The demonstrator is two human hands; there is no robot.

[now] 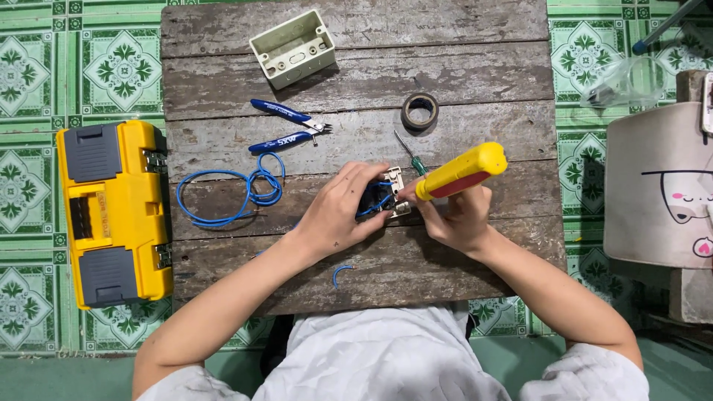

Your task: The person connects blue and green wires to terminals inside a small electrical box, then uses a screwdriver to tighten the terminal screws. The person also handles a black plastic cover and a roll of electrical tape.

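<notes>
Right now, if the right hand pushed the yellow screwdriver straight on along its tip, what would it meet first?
The right hand points the yellow screwdriver down-left into the small electrical fitting, held by the left hand. It would probably meet that fitting first; the tip itself is hidden.

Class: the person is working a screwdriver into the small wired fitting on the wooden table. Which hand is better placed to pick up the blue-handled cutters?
Left. The left hand only steadies the fitting and sits nearer the blue-handled cutters; the right hand holds the yellow screwdriver.
</notes>
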